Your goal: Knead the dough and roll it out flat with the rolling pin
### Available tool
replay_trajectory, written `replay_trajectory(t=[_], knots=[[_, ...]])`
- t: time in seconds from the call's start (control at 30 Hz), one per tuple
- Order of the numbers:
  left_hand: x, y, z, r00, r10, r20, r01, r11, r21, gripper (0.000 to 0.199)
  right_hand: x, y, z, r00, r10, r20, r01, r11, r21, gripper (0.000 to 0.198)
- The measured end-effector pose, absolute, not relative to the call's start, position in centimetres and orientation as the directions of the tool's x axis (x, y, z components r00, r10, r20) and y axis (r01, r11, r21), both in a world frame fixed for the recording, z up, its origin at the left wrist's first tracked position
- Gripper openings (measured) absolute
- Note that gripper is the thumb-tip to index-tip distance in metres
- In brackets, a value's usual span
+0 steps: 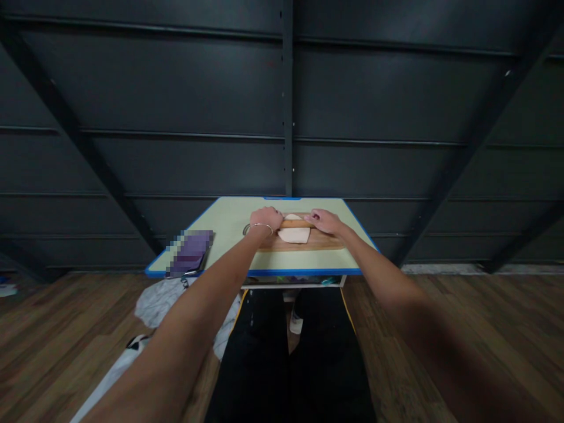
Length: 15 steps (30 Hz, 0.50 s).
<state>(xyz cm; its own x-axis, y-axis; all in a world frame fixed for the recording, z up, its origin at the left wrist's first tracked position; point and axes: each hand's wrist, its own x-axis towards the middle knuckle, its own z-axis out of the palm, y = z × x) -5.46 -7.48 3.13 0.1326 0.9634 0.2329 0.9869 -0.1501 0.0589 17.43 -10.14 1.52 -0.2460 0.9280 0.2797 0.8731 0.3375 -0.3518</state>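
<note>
Dough, a pale flat sheet, lies between your hands, under the rolling pin, showing on its near side and a little beyond it. Your left hand is closed around the pin's left end; your right hand has its fingers curled on the right end. Beneath the sheet is a wooden board, resting on your pale, blue-edged table. A purple item, pixelated, sits near the table's left edge.
</note>
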Motion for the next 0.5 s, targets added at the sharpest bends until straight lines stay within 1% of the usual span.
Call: replay_trajectory(t=[0.13,0.23,0.33,0.43,0.5], knots=[[-5.1,-7.1,3.9,0.131,0.976,0.174,0.990,-0.139,0.037,0.054,17.6,-9.7,1.1,-0.237,0.939,0.250,0.864,0.321,-0.388,0.040],[-5.2,-6.6,4.0,0.157,0.976,0.152,0.987,-0.161,0.015,0.057,17.7,-9.3,1.0,-0.277,0.925,0.260,0.844,0.363,-0.395,0.041],[-5.4,-6.4,3.7,0.197,0.971,0.137,0.980,-0.198,-0.003,0.061,17.8,-9.0,1.2,-0.319,0.910,0.266,0.826,0.404,-0.394,0.045],[-5.7,-6.7,3.4,0.228,0.963,0.141,0.974,-0.228,-0.017,0.060,17.8,-8.6,1.4,-0.313,0.916,0.250,0.838,0.391,-0.380,0.046],[-5.8,-6.8,3.4,0.234,0.965,0.117,0.972,-0.235,-0.005,0.060,17.9,-8.3,1.5,-0.303,0.921,0.245,0.849,0.378,-0.369,0.048]])
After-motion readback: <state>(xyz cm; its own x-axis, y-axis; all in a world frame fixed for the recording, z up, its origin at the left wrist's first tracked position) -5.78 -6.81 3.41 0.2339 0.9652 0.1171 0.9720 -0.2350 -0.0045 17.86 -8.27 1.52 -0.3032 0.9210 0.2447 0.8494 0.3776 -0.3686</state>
